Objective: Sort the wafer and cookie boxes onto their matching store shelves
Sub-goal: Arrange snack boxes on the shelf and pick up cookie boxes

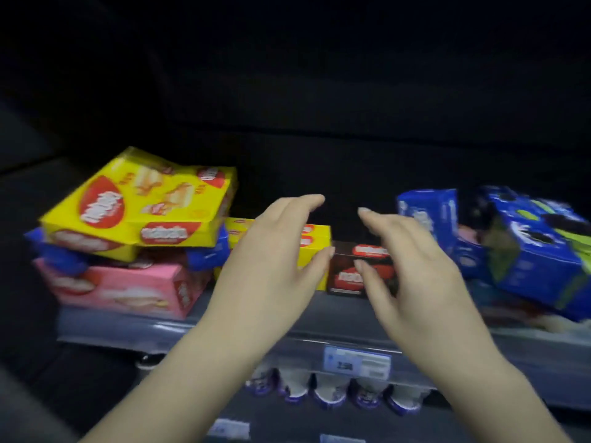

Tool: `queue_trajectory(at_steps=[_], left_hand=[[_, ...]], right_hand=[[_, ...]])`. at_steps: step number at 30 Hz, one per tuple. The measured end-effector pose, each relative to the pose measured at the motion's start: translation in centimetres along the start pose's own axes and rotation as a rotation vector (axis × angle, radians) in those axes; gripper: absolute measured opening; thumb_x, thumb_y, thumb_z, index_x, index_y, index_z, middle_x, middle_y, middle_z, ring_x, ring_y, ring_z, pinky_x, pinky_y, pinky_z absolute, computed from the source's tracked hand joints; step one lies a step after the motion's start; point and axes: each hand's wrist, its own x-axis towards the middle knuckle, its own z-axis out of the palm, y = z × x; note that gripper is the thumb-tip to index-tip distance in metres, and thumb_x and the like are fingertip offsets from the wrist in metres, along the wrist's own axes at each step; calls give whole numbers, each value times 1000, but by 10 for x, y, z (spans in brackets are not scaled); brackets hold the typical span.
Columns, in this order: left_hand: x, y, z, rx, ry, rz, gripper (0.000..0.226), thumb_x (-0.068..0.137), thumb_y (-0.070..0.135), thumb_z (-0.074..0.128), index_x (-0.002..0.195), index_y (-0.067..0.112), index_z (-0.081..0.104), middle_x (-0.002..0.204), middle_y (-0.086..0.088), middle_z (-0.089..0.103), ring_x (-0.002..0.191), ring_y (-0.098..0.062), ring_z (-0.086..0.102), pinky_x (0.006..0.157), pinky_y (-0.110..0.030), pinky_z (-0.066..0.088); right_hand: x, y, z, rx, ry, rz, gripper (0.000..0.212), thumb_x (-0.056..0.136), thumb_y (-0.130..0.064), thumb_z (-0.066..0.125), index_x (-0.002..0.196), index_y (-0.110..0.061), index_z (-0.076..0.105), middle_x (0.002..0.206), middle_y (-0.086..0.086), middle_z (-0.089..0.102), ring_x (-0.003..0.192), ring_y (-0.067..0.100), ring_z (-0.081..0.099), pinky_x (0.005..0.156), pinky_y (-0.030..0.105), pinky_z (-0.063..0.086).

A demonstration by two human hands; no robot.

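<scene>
On the grey shelf (249,318) a large yellow wafer box (140,206) lies tilted on top of a pink wafer box (128,289). A smaller yellow wafer box (315,247) stands at the middle, and a dark chocolate wafer box (358,270) stands right beside it. Blue cookie boxes (524,251) lean in a pile at the right. My left hand (275,260) hovers in front of the smaller yellow box, fingers spread and holding nothing. My right hand (412,266) hovers before the dark box, also holding nothing. The picture is blurred.
Blue wrapped packs (208,254) are wedged between the yellow and pink boxes. A price label (356,361) sits on the shelf's front edge. A row of small pots (332,394) stands on the shelf below. The space above and behind the boxes is dark.
</scene>
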Motion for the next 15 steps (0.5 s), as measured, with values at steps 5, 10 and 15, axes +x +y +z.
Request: queue_trajectory(at_steps=[5,10,15], left_hand=[[-24,-37,-54,147,80,-111,55,86,28,68,136,21,48,131,6,55,122,-9,50,98,-27,45],[-46,-67,-103,272,166,-229,53,85,26,69,134,21,50,129,7,57,121,-8,51,96,-20,41],[-61,-99,-130,342,184,-321,54,84,26,71,133,20,51,128,6,57,118,-9,52,92,-17,40]], right_hand=[[28,-40,49,109,-90,-141,57,83,-5,69,136,-9,48,126,7,54,114,17,50,96,20,36],[44,-84,81,194,-130,-218,55,85,-12,68,136,-12,48,125,3,53,114,12,48,90,17,37],[59,-114,111,265,-188,-260,59,85,-25,68,138,-14,46,127,0,52,119,13,49,98,19,36]])
